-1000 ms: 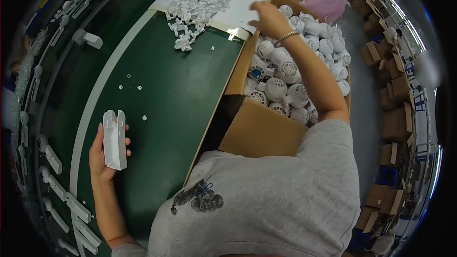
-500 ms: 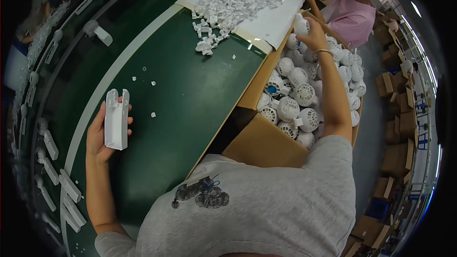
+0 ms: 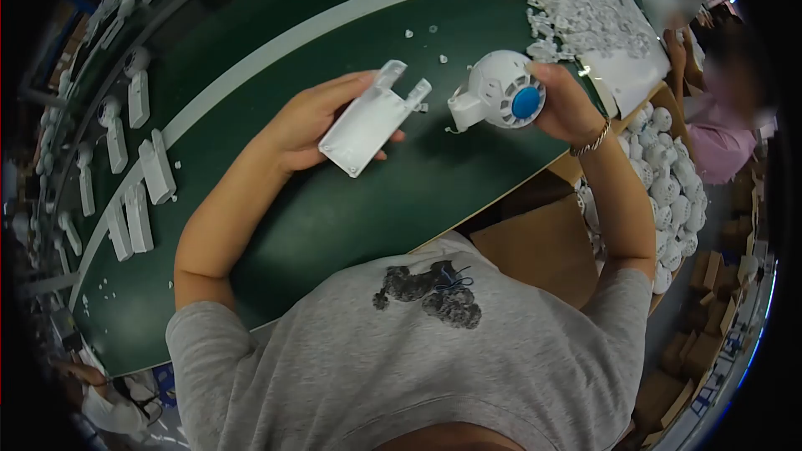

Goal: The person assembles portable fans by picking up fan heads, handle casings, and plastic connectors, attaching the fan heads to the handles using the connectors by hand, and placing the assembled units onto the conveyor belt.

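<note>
My left hand (image 3: pixel 313 121) is closed round a white plastic handle shell (image 3: pixel 365 131), a long hollow trough with two prongs at its upper end. In my right hand (image 3: pixel 572 104) is a round white fan head (image 3: pixel 499 88) with a slotted grille, a blue centre disc (image 3: pixel 525 103) and a short neck pointing left. The neck and the prongs face each other across a small gap, apart. Both parts are held above the green table (image 3: pixel 418 184).
A cardboard box (image 3: pixel 543 238) of white fan heads (image 3: pixel 666 192) stands at my right. Small white parts (image 3: pixel 589 12) are heaped on a white sheet at the far right. Handle shells (image 3: pixel 138 217) lie at the left, near the conveyor. A co-worker in a pink shirt (image 3: pixel 723 150) is beyond the box.
My right hand has come out of the box with a fan head and moved left over the table. My left hand has brought the handle shell rightward, tilting it. The view has turned.
</note>
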`<state>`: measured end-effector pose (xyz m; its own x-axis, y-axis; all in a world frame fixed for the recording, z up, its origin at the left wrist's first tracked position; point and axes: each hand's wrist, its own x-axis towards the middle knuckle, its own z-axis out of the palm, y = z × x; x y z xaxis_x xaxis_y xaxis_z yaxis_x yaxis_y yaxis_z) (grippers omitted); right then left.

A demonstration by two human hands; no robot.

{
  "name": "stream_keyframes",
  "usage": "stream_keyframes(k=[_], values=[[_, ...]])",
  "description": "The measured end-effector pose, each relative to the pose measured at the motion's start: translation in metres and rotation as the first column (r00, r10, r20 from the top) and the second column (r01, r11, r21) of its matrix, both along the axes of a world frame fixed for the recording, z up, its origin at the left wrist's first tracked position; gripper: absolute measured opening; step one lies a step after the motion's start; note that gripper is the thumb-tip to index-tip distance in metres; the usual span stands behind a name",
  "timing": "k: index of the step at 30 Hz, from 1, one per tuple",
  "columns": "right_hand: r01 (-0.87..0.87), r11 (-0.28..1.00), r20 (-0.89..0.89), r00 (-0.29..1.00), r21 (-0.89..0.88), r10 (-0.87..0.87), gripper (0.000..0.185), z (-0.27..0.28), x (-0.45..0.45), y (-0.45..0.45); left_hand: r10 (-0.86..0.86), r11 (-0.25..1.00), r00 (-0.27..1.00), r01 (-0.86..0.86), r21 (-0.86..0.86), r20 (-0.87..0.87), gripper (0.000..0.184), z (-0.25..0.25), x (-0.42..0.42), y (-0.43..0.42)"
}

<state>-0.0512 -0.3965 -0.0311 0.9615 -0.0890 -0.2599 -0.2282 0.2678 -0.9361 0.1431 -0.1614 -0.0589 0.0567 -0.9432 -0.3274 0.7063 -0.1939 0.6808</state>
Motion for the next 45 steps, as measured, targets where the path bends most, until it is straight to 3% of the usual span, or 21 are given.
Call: stream_keyframes(k=[1, 4, 18, 27, 36, 39, 45], values=[[-0.1, 0.993, 0.006, 0.995, 0.055, 0.1, 0.044, 0.0, 0.013, 0.0, -0.017, 1.0, 1.0, 0.017, 0.016, 0.007, 0.039, -0.002, -0.003, 0.005], [0.062, 0.998, -0.107, 0.992, -0.032, -0.065, 0.039, 0.002, 0.043, 0.023, -0.047, 0.997, 0.998, 0.045, 0.062, 0.03, 0.039, -0.007, -0.008, 0.014], [-0.049, 0.963, -0.216, 0.976, -0.263, -0.01, 0.04, 0.005, 0.062, 0.035, -0.09, 0.994, 0.993, 0.083, 0.077, 0.083, 0.042, -0.005, -0.009, 0.014], [-0.05, 0.946, -0.258, 0.965, -0.321, -0.036, 0.043, 0.009, 0.064, 0.035, -0.074, 0.996, 0.997, 0.073, 0.06, 0.012, 0.041, -0.006, -0.01, 0.017], [-0.084, 0.958, -0.304, 0.953, -0.273, -0.003, 0.047, 0.012, 0.069, 0.032, -0.041, 0.998, 0.999, 0.04, 0.053, 0.022, 0.041, -0.007, -0.015, 0.017], [-0.131, 0.985, -0.322, 0.943, -0.115, 0.088, 0.049, 0.01, 0.069, 0.023, -0.016, 0.999, 0.998, 0.013, 0.046, 0.067, 0.042, -0.003, -0.012, 0.019], [-0.088, 0.946, -0.31, 0.951, -0.314, -0.015, 0.05, 0.013, 0.067, 0.031, -0.056, 0.998, 0.995, 0.054, 0.022, 0.083, 0.043, -0.006, -0.013, 0.018]])
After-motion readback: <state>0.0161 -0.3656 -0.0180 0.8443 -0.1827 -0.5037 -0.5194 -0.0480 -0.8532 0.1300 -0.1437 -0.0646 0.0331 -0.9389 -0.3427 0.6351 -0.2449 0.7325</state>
